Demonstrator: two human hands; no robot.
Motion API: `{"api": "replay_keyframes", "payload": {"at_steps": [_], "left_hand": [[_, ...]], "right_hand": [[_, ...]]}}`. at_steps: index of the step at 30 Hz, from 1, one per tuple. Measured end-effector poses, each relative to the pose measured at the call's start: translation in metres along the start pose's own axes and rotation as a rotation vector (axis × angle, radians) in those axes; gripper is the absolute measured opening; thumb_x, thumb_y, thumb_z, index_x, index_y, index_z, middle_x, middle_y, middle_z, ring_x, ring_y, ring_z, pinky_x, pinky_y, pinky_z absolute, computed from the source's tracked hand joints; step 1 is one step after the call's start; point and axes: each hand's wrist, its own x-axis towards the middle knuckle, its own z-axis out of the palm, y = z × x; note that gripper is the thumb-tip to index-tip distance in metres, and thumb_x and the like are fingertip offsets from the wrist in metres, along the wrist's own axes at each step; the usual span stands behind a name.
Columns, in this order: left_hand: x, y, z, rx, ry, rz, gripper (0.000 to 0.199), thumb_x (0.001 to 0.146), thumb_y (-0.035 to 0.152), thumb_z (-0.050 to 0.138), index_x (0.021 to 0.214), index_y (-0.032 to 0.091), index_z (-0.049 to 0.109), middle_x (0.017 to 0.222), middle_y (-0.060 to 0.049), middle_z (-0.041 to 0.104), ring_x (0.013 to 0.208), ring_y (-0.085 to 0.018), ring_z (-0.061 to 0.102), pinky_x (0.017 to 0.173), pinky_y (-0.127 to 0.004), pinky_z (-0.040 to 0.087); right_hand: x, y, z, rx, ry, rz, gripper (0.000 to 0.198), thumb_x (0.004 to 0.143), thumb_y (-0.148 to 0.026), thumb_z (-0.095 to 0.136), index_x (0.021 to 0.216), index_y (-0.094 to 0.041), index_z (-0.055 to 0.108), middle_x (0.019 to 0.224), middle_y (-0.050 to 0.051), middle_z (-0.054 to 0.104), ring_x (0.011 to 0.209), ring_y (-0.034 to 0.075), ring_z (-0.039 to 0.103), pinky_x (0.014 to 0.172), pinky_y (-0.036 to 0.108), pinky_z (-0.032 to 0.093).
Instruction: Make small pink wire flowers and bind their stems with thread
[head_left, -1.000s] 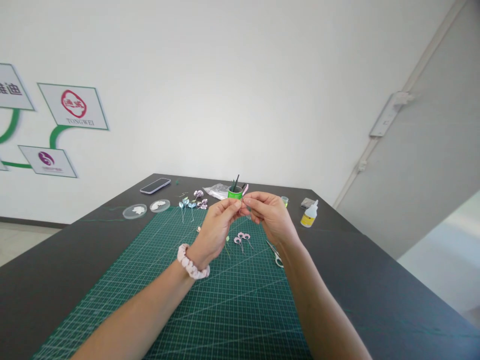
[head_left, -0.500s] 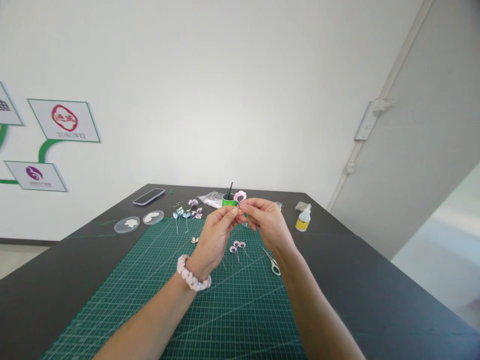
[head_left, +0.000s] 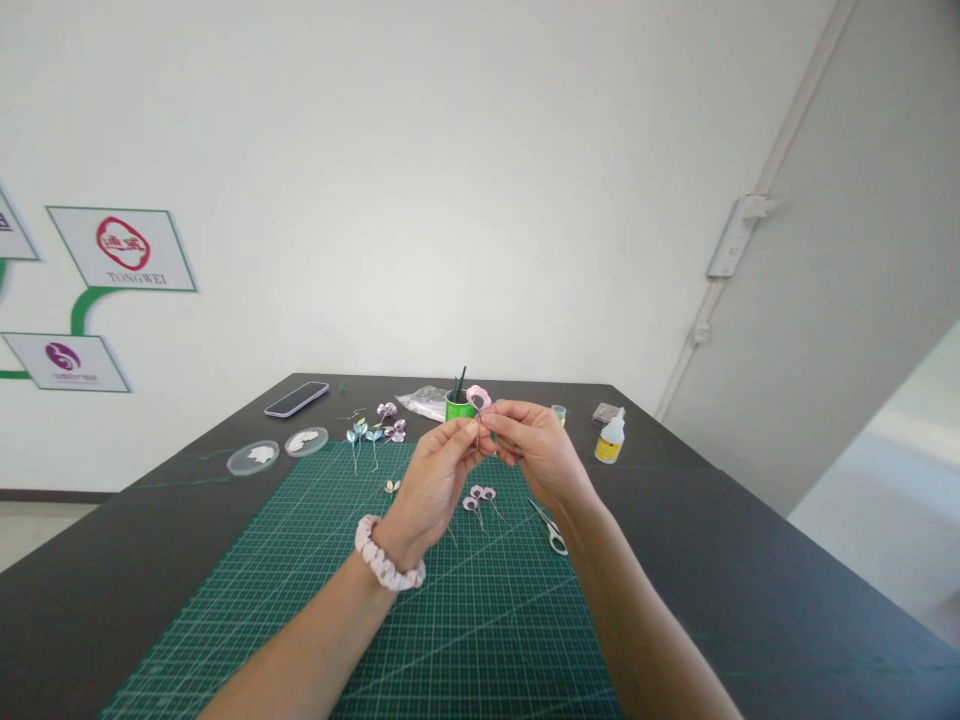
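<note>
Over the far part of the green cutting mat (head_left: 375, 620), my left hand (head_left: 442, 470) and my right hand (head_left: 536, 448) meet, fingertips pinched close together. Between them stands a pink wire-edged petal (head_left: 478, 395), its upper rim showing above the fingers. Both hands pinch its thin stem, which is mostly hidden by the fingers. Below the hands, several small pink petals (head_left: 478, 497) on wire stems lie on the mat. White-handled scissors (head_left: 553, 535) lie near my right forearm, and a small cream petal piece (head_left: 392, 486) lies left of my left hand.
Blue petals (head_left: 364, 434) and purple flowers (head_left: 394, 428) lie at the mat's far left. Beyond are two clear dishes (head_left: 253, 459) with white pieces, a phone (head_left: 297, 399), a plastic bag (head_left: 424, 402) and a green can (head_left: 458, 408) holding dark sticks. A glue bottle (head_left: 610, 440) stands at right.
The pink petal has turned between my fingers, so its rim now shows at a different angle. My hands stay together in nearly the same spot; the view has shifted slightly.
</note>
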Motion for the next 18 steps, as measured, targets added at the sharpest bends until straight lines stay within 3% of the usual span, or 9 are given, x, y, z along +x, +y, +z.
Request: {"api": "replay_keyframes", "payload": {"at_steps": [18], "left_hand": [[-0.0019,-0.0002,0.0003,0.003,-0.006,0.007,0.027,0.082,0.034,0.068,0.064,0.015,0.065,0.067,-0.003,0.065,0.071,-0.017,0.063,0.075,-0.031,0.051]], "right_hand": [[-0.0025,0.0032,0.0024,0.077,0.011,0.032,0.022,0.065,-0.034,0.080,0.064,-0.014,0.071,0.047,-0.003,0.056,0.040,0.004,0.033,0.038,0.020,0.027]]}}
